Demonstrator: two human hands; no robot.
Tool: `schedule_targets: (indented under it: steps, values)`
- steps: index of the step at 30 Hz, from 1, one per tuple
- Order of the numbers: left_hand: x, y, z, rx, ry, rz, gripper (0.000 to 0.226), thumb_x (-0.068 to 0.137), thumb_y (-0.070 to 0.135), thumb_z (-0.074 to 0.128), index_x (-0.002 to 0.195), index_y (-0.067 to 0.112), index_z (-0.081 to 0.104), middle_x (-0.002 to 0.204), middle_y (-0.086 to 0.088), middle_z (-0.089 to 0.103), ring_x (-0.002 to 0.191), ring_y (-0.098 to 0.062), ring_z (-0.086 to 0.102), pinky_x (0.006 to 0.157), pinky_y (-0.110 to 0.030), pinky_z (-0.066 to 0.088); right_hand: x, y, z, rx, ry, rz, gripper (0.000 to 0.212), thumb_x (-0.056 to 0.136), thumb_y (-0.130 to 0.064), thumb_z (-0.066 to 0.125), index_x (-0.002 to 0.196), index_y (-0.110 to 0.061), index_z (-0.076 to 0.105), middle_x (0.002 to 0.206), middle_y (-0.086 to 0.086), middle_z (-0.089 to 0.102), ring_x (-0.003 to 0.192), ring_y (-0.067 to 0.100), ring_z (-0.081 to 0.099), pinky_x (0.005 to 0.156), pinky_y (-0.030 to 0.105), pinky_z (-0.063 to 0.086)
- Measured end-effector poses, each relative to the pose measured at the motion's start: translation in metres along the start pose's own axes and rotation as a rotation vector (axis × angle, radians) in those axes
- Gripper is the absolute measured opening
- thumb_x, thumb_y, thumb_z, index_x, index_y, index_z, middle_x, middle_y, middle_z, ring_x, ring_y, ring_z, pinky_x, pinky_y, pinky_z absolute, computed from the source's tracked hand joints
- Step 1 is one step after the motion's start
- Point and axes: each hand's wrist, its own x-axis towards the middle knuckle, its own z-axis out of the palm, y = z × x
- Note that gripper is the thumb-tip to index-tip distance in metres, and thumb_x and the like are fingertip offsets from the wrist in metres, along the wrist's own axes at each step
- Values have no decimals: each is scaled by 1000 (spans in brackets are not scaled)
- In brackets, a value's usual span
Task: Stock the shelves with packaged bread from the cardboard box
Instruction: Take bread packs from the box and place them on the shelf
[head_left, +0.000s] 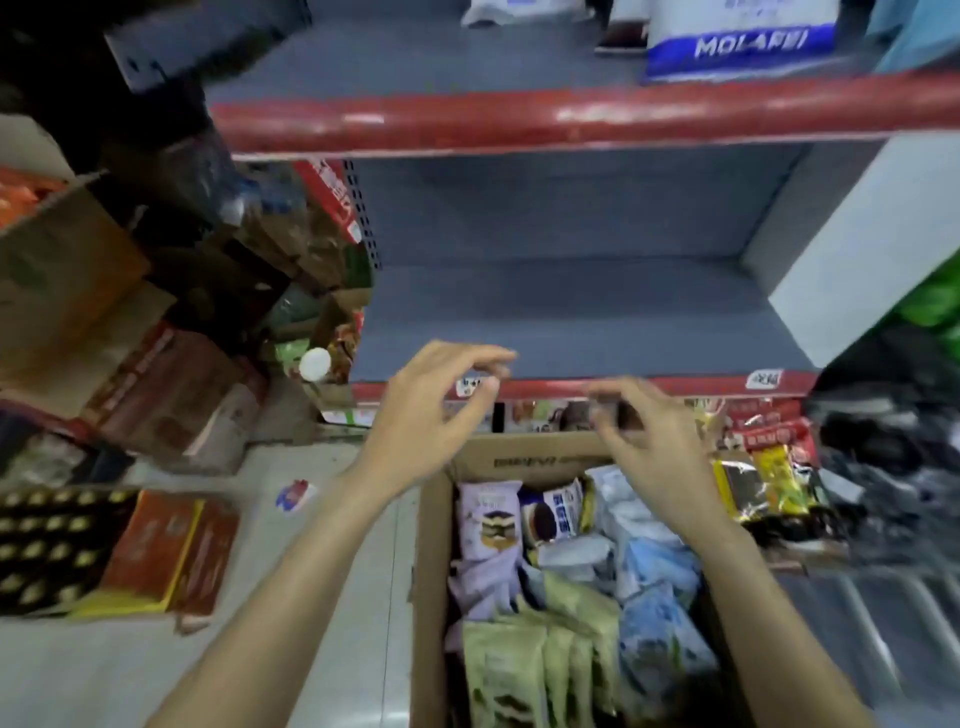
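Brown cardboard boxes (67, 270) are stacked left of the grey metal shelf (571, 312) with its red front lip. The open brown cardboard box (524, 457) sits on the floor below the shelf, packed with soft plastic bread packets (491, 525), long axes mostly running toward the shelf. Left hand (431, 415) and right hand (649, 447) hover above the box's far edge, fingers loosely curled, holding nothing.
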Motion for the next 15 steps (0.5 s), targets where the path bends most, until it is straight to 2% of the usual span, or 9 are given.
schedule_targets:
  steps: [2,4,6,9,11,13,15]
  values:
    - [-39,-19,28,39,-214,-93,33,92,36,45,114,22,65,102,27,57,102,-6,54,87,-21,40,-44,35,13,-71,-298,223,26,92,-17,59,118,-16,59,95,1,64,90,28,61,77,31,44]
    - [-69,-38,55,78,-398,-221,39,89,42,42,116,26,64,109,18,64,107,-11,57,87,-26,44,-81,70,24,-152,-640,424,38,96,-26,53,134,-23,46,123,7,55,105,29,57,86,37,45]
    - [-93,-51,81,74,-527,-406,31,92,35,50,119,27,62,115,13,66,108,-10,59,81,-19,43,-112,97,34,-217,-807,537,43,97,-31,50,138,-23,40,133,7,49,109,24,55,82,32,46]
    - [-118,-66,125,-17,-588,-603,27,92,13,57,118,16,63,113,3,68,104,-11,62,77,-7,38,-151,135,43,-275,-743,695,43,97,-28,50,139,-21,42,126,7,56,96,23,61,72,35,51]
    - [-129,-71,155,-107,-594,-701,24,92,8,57,115,12,63,110,-4,68,98,-15,63,85,-17,46,-176,161,48,-305,-652,811,46,96,-24,52,140,-21,40,128,8,55,100,26,61,77,38,53]
    - [-136,-73,189,-178,-625,-763,21,93,10,56,113,16,61,110,-4,66,96,-14,60,90,-30,49,-198,183,55,-308,-585,899,51,95,-19,53,143,-19,36,136,11,48,112,30,55,84,41,51]
    - [-138,-70,221,-239,-706,-814,22,95,14,55,116,18,58,111,-1,62,99,-13,57,92,-29,46,-215,204,64,-306,-551,958,56,93,-14,53,145,-16,32,140,14,42,120,33,47,88,44,49]
